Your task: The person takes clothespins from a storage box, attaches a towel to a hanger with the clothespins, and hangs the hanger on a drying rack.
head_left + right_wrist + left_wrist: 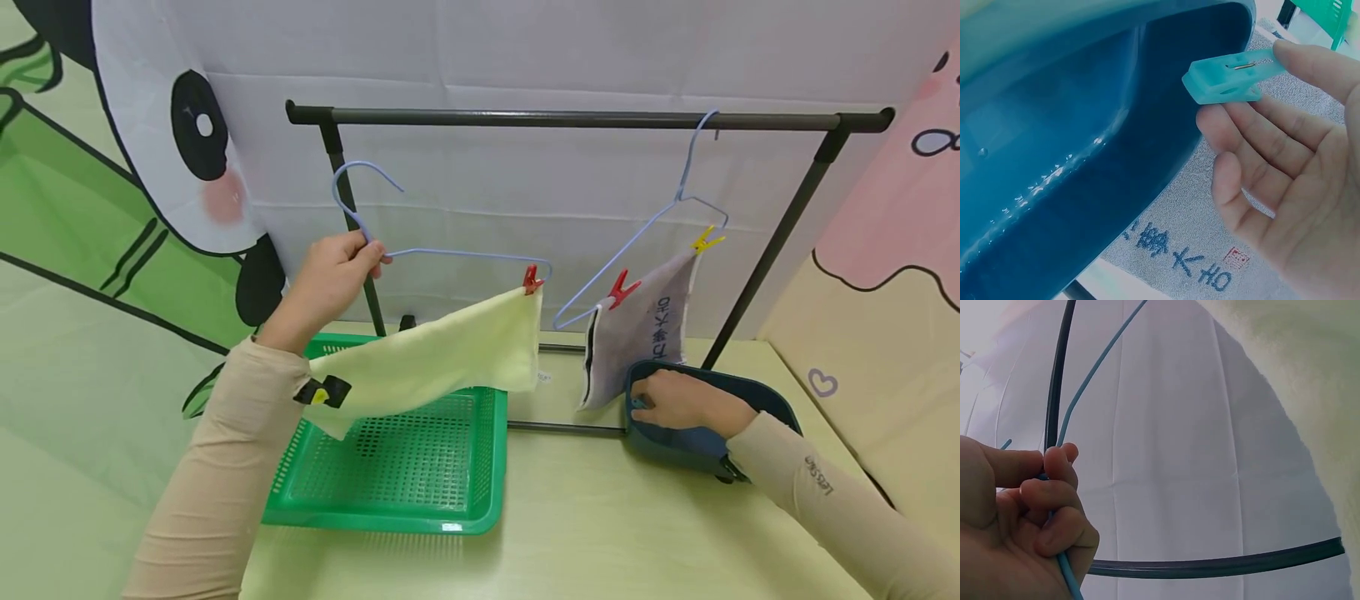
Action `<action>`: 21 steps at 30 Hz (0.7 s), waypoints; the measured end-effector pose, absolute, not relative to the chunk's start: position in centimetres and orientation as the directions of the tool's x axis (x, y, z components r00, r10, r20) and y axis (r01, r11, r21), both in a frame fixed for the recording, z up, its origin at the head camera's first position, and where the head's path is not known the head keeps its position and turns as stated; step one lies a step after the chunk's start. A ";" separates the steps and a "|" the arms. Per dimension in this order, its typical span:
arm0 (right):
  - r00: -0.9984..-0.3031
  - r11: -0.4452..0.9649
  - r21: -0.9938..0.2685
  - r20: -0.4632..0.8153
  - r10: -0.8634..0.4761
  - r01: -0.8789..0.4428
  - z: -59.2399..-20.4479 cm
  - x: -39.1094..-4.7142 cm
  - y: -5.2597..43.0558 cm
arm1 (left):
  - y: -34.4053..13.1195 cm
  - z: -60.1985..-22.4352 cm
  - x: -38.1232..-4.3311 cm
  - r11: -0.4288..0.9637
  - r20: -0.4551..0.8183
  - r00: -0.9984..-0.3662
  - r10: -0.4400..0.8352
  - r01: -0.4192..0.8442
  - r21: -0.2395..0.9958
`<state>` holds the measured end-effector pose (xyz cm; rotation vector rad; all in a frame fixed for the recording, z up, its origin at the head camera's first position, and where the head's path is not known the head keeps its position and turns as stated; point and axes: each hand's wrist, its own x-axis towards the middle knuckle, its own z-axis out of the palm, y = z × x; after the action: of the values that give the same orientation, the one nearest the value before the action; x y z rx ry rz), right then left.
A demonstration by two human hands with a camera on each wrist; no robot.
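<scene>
My left hand (330,279) grips a light blue wire hanger (465,252) just below its hook, off the rail. A pale yellow towel (442,350) hangs from the hanger's right end under a red clothespin (532,280). The towel's other end droops beside my left wrist; the hanger's left end is hidden by the hand and forearm. My right hand (690,400) reaches into a dark blue bin (675,450). In the right wrist view its thumb and fingers pinch a teal clothespin (1225,78) by the bin's wall.
A dark clothes rail (510,119) spans the back. From it hangs another blue hanger (622,247) carrying a grey towel (637,321) with a red clip (621,289) and a yellow clip (706,242). Below the yellow towel stands a green basket (491,500) on the pale table (585,525).
</scene>
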<state>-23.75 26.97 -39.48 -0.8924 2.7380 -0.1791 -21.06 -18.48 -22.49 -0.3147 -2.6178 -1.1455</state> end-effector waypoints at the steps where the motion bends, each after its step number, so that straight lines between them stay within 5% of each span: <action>1: -0.780 0.806 -0.196 -0.207 -0.590 -0.558 -39.5 -23.7 26.9 | -18.4 -22.6 -21.1 0.667 0.325 -0.942 0.087 0.298 0.683; 21: -0.712 0.720 -0.157 -0.112 -0.693 -0.676 -38.9 -21.4 24.6 | -17.0 -23.8 -21.3 0.654 0.177 -0.977 0.118 0.210 0.726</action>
<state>-21.43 24.61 -38.89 -1.1070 2.7601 -0.1565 -21.35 -17.04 -23.82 -0.2742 -2.7527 -1.2304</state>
